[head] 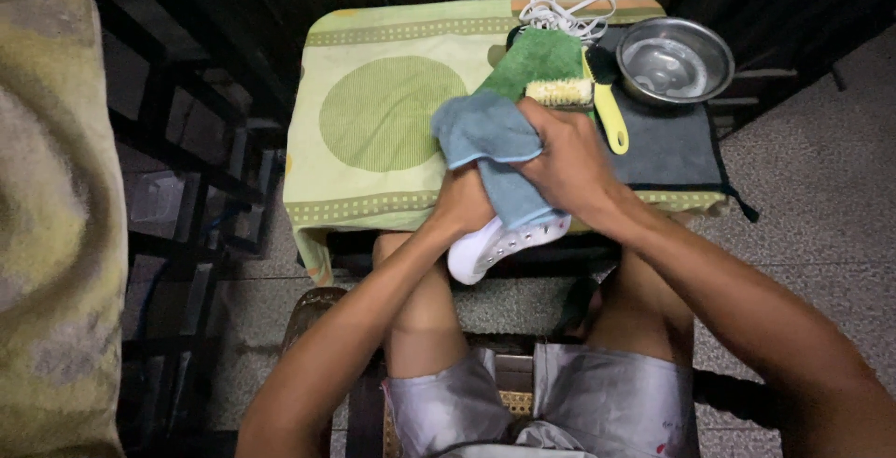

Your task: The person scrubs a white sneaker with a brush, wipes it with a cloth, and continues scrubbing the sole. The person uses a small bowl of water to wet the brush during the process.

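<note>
Just off the near edge of the small table with its green patterned cloth (373,122), your left hand (462,204) grips a white lace-up canvas shoe (499,245) while your right hand (569,164) closes on a blue microfibre cloth (490,136). Wipe best with firm, short strokes, keeping the shoe steady.

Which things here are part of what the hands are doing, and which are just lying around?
In hand:
left hand holding the white shoe
right hand pressing the blue cloth on it

Lying about:
green cloth
yellow brush
metal bowl
white laces
grey mat
</note>
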